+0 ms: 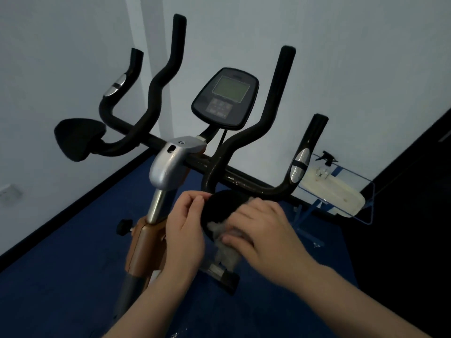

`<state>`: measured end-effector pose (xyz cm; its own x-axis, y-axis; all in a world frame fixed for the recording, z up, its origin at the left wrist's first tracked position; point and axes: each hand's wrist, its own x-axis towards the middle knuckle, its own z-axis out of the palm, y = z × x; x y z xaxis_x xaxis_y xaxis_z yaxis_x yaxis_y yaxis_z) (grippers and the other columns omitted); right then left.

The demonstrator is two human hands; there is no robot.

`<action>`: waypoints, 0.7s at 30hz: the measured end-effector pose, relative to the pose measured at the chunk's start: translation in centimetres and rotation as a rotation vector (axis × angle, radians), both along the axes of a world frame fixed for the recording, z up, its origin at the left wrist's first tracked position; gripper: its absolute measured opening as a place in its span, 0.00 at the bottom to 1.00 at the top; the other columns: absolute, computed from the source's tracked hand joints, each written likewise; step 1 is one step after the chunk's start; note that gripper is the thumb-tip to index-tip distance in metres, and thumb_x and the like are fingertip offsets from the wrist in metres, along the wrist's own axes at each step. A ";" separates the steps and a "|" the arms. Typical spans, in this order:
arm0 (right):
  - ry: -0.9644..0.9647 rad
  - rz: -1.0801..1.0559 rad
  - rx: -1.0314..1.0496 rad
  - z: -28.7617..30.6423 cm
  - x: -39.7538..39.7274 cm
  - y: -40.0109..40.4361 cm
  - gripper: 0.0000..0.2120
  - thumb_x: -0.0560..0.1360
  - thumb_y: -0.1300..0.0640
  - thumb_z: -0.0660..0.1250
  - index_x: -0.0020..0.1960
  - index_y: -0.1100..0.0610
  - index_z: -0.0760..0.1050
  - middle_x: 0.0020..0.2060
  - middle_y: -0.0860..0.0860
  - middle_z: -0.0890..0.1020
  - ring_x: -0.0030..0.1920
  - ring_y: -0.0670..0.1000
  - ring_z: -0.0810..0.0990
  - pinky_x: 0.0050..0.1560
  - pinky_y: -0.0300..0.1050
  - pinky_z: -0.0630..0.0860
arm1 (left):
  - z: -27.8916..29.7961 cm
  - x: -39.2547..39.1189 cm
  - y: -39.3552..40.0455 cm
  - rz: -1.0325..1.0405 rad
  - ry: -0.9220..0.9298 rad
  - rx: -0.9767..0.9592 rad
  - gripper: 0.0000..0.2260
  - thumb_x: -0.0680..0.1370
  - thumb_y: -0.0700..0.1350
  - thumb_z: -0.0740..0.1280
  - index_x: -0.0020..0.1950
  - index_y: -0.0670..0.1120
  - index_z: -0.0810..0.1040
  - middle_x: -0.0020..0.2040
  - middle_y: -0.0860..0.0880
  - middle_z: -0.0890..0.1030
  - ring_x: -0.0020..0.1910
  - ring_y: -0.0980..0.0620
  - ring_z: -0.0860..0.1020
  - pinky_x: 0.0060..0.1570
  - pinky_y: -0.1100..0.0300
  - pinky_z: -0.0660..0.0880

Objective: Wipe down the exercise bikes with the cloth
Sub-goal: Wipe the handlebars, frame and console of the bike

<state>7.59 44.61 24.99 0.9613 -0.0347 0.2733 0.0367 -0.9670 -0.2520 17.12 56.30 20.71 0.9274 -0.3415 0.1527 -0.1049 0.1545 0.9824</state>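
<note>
- Right hand is down on the cloth, fingers spread flat over it and pressing it against the near elbow pad of the bike.
- Left hand steadies that same pad, fingertips pinching its left edge.
- The cloth is a grey wad, mostly hidden under the right hand, a tail of it hanging off the pad's lower edge.
- Judging progress: one pad is mid-wipe, and nothing shows whether the handlebars or the console are done yet (no wet streaks I can make out in this dim light).
- Likely left to go: the far elbow pad at the left end of the bar, the grips, the screen.
- A spray bottle sits on a rack by the wall, right of the bike.
</note>
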 end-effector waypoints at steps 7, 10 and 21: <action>-0.381 -0.352 0.395 6.3 3.1 -8.0 0.05 0.77 0.48 0.63 0.45 0.48 0.73 0.42 0.44 0.77 0.43 0.43 0.75 0.41 0.35 0.71 | 1.7 0.3 -3.3 0.190 -0.234 0.175 0.03 0.75 0.49 0.62 0.46 0.56 0.75 0.44 0.56 0.76 0.46 0.55 0.75 0.46 0.58 0.71; -0.025 -0.229 0.272 4.3 3.6 -8.8 0.14 0.81 0.47 0.55 0.63 0.45 0.71 0.54 0.44 0.77 0.50 0.43 0.74 0.51 0.43 0.73 | 2.3 0.2 -5.0 0.339 -0.413 0.371 0.03 0.74 0.50 0.61 0.45 0.57 0.74 0.42 0.59 0.75 0.43 0.57 0.73 0.43 0.55 0.71; 0.157 0.384 -0.221 0.6 4.9 -12.1 0.23 0.82 0.49 0.51 0.76 0.46 0.54 0.70 0.44 0.68 0.56 0.51 0.73 0.52 0.50 0.74 | 1.0 -0.1 -6.5 0.647 -0.538 0.716 0.06 0.77 0.49 0.59 0.43 0.53 0.74 0.40 0.57 0.75 0.39 0.60 0.68 0.39 0.63 0.57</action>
